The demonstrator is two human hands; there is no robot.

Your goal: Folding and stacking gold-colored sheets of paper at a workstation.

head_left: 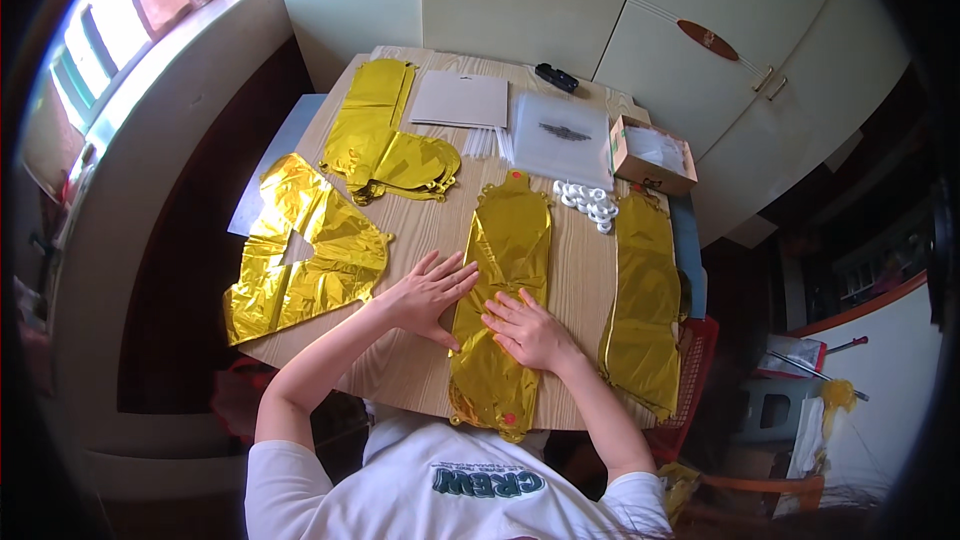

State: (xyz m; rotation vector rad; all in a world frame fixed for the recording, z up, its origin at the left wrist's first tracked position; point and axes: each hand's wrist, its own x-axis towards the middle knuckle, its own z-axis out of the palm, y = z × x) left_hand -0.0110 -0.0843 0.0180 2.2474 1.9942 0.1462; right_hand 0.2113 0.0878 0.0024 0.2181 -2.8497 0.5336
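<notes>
- While the left hand (430, 297) and right hand (532, 331) lie flat, fingers extended, the gold foil (510, 268) beneath runs roughly twelve-to-six on the table (425, 225).
- White rings (588, 204) sit at one o'clock, second foil (642, 290) at three.

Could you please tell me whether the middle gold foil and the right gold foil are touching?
Apart: the head view shows bare table between the middle gold foil and the right gold foil.

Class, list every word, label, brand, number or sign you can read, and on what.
Shirt: large dark-green lettering, wording not copied; smaller print, too small to read.
Clear sheets: dark mark, can't tell if it's text.
Box: marks too small to read.
</notes>
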